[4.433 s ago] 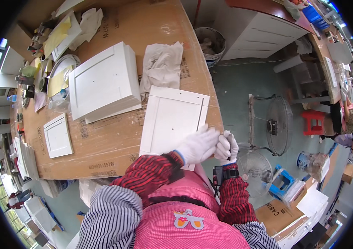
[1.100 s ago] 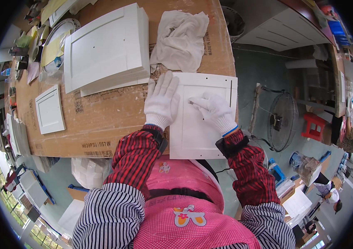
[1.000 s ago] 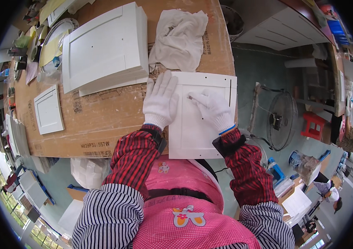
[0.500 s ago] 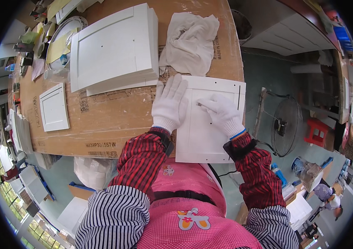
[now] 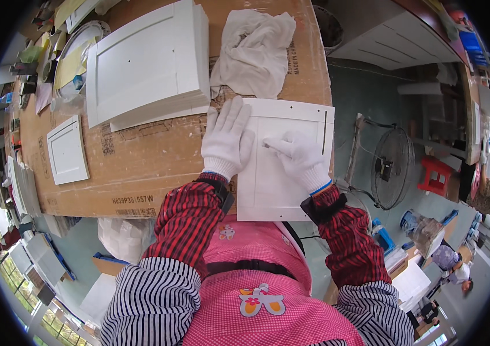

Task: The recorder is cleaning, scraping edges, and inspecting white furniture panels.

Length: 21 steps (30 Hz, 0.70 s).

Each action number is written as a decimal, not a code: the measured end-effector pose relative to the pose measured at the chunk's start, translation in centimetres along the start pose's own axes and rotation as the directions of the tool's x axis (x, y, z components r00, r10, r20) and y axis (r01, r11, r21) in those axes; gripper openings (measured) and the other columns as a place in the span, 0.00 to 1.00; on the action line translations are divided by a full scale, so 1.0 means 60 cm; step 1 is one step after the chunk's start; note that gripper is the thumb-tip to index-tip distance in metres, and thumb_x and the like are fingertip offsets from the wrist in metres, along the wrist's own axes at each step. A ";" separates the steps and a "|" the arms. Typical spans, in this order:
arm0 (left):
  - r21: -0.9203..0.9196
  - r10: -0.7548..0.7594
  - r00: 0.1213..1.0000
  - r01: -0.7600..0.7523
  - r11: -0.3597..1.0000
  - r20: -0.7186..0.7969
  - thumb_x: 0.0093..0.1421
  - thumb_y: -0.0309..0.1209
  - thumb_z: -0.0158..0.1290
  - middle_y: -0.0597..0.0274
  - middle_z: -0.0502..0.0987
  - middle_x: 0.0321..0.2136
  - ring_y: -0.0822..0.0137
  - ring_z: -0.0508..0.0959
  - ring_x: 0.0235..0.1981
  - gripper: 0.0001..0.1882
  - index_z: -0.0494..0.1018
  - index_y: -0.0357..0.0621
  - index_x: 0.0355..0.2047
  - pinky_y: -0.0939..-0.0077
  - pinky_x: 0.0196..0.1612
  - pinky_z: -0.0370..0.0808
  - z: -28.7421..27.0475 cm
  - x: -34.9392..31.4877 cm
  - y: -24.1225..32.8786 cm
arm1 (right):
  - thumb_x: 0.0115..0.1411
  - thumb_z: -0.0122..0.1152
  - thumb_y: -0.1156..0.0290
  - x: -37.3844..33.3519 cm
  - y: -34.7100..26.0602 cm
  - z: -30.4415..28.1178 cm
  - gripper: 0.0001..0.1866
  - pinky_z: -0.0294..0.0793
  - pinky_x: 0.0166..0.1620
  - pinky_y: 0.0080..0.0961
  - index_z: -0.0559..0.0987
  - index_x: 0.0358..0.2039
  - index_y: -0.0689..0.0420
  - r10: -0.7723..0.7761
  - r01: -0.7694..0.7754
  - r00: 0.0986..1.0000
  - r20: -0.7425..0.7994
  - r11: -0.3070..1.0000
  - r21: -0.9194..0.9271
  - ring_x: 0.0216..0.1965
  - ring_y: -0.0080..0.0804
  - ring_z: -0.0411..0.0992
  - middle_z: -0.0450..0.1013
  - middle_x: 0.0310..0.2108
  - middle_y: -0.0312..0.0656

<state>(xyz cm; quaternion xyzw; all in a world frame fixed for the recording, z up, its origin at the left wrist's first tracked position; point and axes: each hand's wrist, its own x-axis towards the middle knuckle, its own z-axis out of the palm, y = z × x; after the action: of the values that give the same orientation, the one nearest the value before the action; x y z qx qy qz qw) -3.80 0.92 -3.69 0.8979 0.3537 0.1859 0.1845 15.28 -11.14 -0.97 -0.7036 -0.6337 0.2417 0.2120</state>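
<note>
A white framed panel (image 5: 268,193) with small dark holes and a dark slot along its right side lies in front of me, its near edge by my apron. My left hand (image 5: 226,141) rests flat on the panel's left edge, white-gloved, fingers stretched out and pointing away. My right hand (image 5: 299,158), also gloved, is closed in a pinch over the recessed middle of the panel. Something small and dark shows at its fingertips, too small to name. Beyond my left hand stands a stack of similar white panels (image 5: 141,63).
A crumpled white cloth (image 5: 256,52) lies beyond the panel on the cardboard-covered table (image 5: 124,167). A smaller white framed panel (image 5: 67,151) is at the left. Right of the table stand a floor fan (image 5: 392,167) and a red stool (image 5: 435,175).
My right hand has shifted slightly nearer to me on the panel and now covers one hole. The left hand keeps its place on the edge. The whole view has moved a little.
</note>
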 end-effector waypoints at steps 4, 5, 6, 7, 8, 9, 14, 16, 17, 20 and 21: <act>-0.009 0.003 1.000 -0.004 1.000 -0.004 0.64 0.38 0.54 0.48 0.66 0.70 0.47 0.66 0.71 0.30 0.70 0.44 0.66 0.42 0.75 0.54 -0.001 0.001 -0.002 | 0.59 0.65 0.71 -0.007 -0.001 0.002 0.16 0.75 0.39 0.40 0.86 0.48 0.43 -0.060 0.059 0.998 -0.002 0.996 -0.074 0.36 0.44 0.75 0.74 0.31 0.42; -0.008 0.002 1.000 -0.002 1.000 -0.003 0.64 0.38 0.54 0.48 0.66 0.70 0.47 0.66 0.71 0.30 0.70 0.44 0.66 0.42 0.75 0.54 -0.001 0.000 -0.001 | 0.59 0.65 0.70 -0.007 -0.002 0.001 0.16 0.75 0.39 0.40 0.86 0.48 0.43 -0.066 0.066 0.998 0.005 0.992 -0.103 0.37 0.44 0.74 0.74 0.31 0.41; -0.002 -0.002 1.000 0.002 1.000 0.006 0.64 0.38 0.53 0.47 0.66 0.71 0.46 0.66 0.71 0.31 0.69 0.45 0.67 0.42 0.74 0.55 0.001 0.000 -0.001 | 0.59 0.65 0.70 -0.008 -0.001 0.000 0.16 0.75 0.39 0.40 0.86 0.48 0.43 -0.065 0.065 0.998 0.004 0.993 -0.103 0.37 0.44 0.74 0.74 0.31 0.41; 0.005 -0.006 1.000 0.006 1.000 0.016 0.65 0.38 0.52 0.46 0.66 0.71 0.45 0.66 0.71 0.31 0.68 0.46 0.68 0.43 0.73 0.56 0.002 0.000 -0.001 | 0.59 0.65 0.71 -0.008 0.001 -0.001 0.16 0.75 0.39 0.40 0.87 0.47 0.43 -0.054 0.056 0.998 0.029 0.996 -0.074 0.37 0.44 0.74 0.74 0.31 0.41; 0.004 -0.005 1.000 0.005 1.000 0.016 0.65 0.38 0.52 0.46 0.66 0.71 0.45 0.66 0.71 0.31 0.68 0.46 0.68 0.43 0.73 0.56 0.002 0.001 -0.003 | 0.59 0.65 0.71 -0.008 0.003 -0.001 0.16 0.75 0.39 0.40 0.87 0.47 0.43 -0.044 0.047 0.998 0.054 0.998 -0.045 0.36 0.45 0.74 0.74 0.31 0.42; 0.004 0.000 1.000 0.000 1.000 0.004 0.65 0.38 0.52 0.47 0.66 0.71 0.45 0.66 0.71 0.31 0.68 0.46 0.68 0.43 0.73 0.56 0.000 -0.001 -0.003 | 0.59 0.65 0.71 -0.009 0.002 0.002 0.16 0.75 0.39 0.40 0.87 0.47 0.43 -0.043 0.046 0.998 0.056 0.998 -0.044 0.36 0.45 0.74 0.74 0.31 0.42; -0.005 0.012 1.000 -0.012 1.000 -0.015 0.64 0.37 0.52 0.47 0.66 0.71 0.46 0.66 0.71 0.31 0.69 0.46 0.68 0.43 0.73 0.57 0.002 0.004 0.002 | 0.61 0.63 0.69 -0.012 0.017 0.019 0.13 0.73 0.36 0.42 0.86 0.45 0.38 -0.099 0.094 0.993 -0.066 0.993 -0.068 0.34 0.46 0.74 0.73 0.29 0.44; 0.008 -0.006 1.000 0.006 1.000 0.002 0.64 0.37 0.53 0.47 0.66 0.71 0.46 0.66 0.71 0.31 0.69 0.46 0.68 0.44 0.73 0.57 -0.001 0.000 0.001 | 0.61 0.63 0.68 -0.009 0.014 0.017 0.13 0.74 0.35 0.42 0.86 0.45 0.37 -0.095 0.092 0.994 -0.060 0.995 -0.042 0.34 0.46 0.74 0.73 0.29 0.44; 0.008 -0.006 1.000 0.006 1.000 0.002 0.64 0.37 0.53 0.47 0.66 0.71 0.46 0.66 0.71 0.31 0.69 0.46 0.68 0.44 0.73 0.57 -0.001 0.001 0.000 | 0.61 0.63 0.68 -0.008 0.012 0.017 0.13 0.74 0.35 0.42 0.86 0.45 0.37 -0.091 0.090 0.994 -0.054 0.996 -0.018 0.34 0.46 0.75 0.74 0.29 0.44; 0.003 -0.002 1.000 0.002 1.000 0.000 0.64 0.38 0.53 0.47 0.66 0.71 0.46 0.66 0.71 0.31 0.68 0.46 0.68 0.44 0.73 0.57 -0.001 -0.001 0.000 | 0.61 0.63 0.67 -0.008 -0.004 0.016 0.12 0.74 0.35 0.42 0.86 0.44 0.37 -0.039 0.034 0.995 -0.093 0.998 -0.054 0.33 0.45 0.75 0.74 0.29 0.44; 0.011 -0.005 1.000 0.004 1.000 0.008 0.64 0.38 0.52 0.48 0.65 0.71 0.46 0.66 0.71 0.31 0.68 0.46 0.68 0.44 0.73 0.57 0.000 0.000 0.000 | 0.61 0.63 0.67 -0.009 -0.003 0.014 0.12 0.74 0.35 0.42 0.86 0.44 0.37 -0.039 0.034 0.995 -0.094 0.998 -0.054 0.33 0.45 0.75 0.74 0.29 0.44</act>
<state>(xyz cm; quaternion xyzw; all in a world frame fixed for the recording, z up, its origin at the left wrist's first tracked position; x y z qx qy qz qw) -3.79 0.92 -3.67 0.8989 0.3559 0.1800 0.1817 14.60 -11.68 -1.50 -0.7081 -0.6416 0.1873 0.2278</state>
